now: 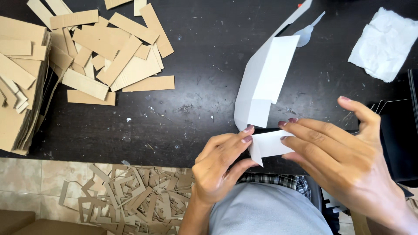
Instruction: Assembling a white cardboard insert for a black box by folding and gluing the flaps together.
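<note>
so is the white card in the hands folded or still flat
Folded: the white card bends into angled panels with creases, its near flap pinched between the left hand and right hand.

My one head camera looks steeply down, close over my left hand [222,167] and right hand [344,161] at the dark scuffed tabletop [191,100] edge.

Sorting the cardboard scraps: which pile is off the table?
The cut-out frame scraps on the tiled floor, lower left. The plain strips and stack lie on the dark table.
</note>
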